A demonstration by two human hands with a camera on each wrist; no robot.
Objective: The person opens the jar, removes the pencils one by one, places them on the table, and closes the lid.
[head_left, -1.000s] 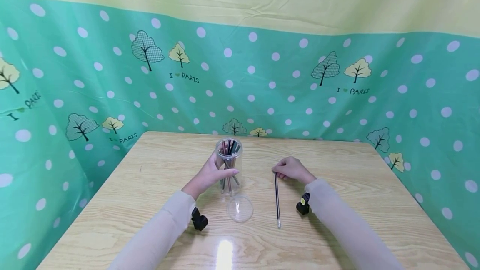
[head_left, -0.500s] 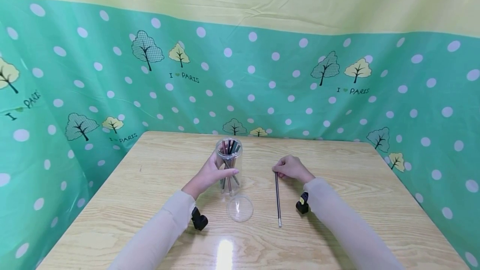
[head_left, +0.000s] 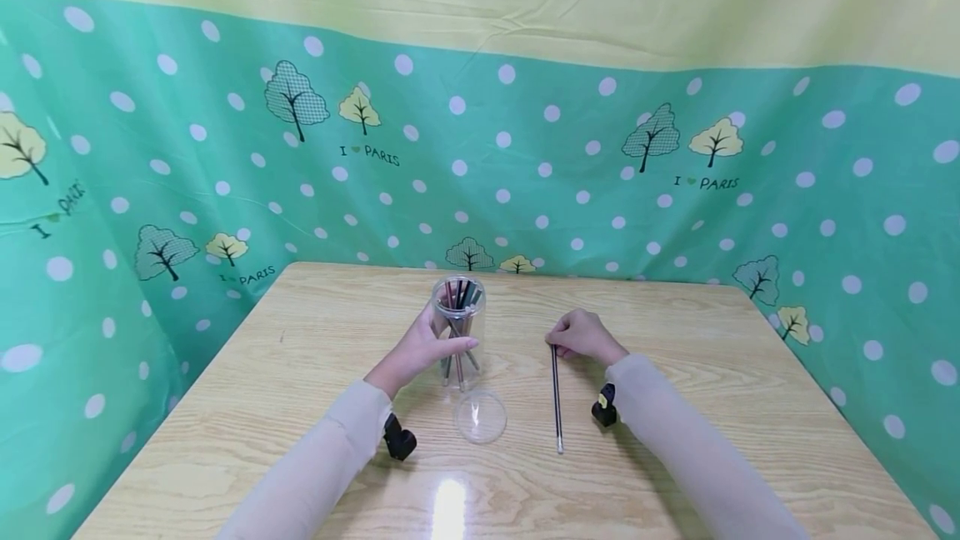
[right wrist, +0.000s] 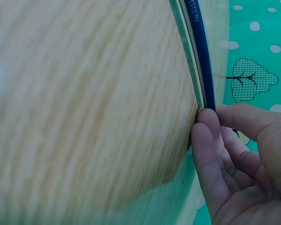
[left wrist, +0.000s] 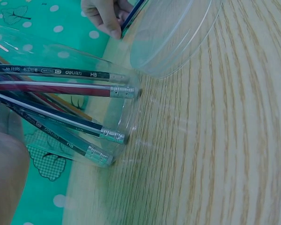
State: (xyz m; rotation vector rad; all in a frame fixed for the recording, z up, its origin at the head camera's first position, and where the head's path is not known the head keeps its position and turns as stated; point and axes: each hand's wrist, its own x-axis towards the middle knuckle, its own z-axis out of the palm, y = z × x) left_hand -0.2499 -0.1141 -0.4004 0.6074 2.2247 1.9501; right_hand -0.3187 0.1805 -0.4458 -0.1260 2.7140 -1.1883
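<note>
My left hand point(head_left: 422, 348) grips a clear plastic jar point(head_left: 474, 330) from its left side, thumb across the front. Several pencils point(head_left: 459, 298) stand inside the jar; in the left wrist view their eraser ends point(left wrist: 113, 135) rest toward its bottom. My right hand point(head_left: 587, 337) pinches the far end of a dark striped pencil point(head_left: 557, 398) between thumb and fingers. The eraser end of that pencil points toward me. In the right wrist view the pinched pencil point(right wrist: 201, 56) shows a blue side and a pale stripe; its tip is hidden by the fingers.
A clear round lid point(head_left: 481, 417) lies on the wooden table point(head_left: 337, 307) just in front of the jar. Behind the table hangs a green and yellow curtain point(head_left: 525, 123) with dots and trees. A black wrist camera point(head_left: 399, 438) sits at each wrist.
My right hand and wrist have shifted very slightly away from me, and the pencil's eraser end has moved a little with them. The left hand and jar look unchanged.
</note>
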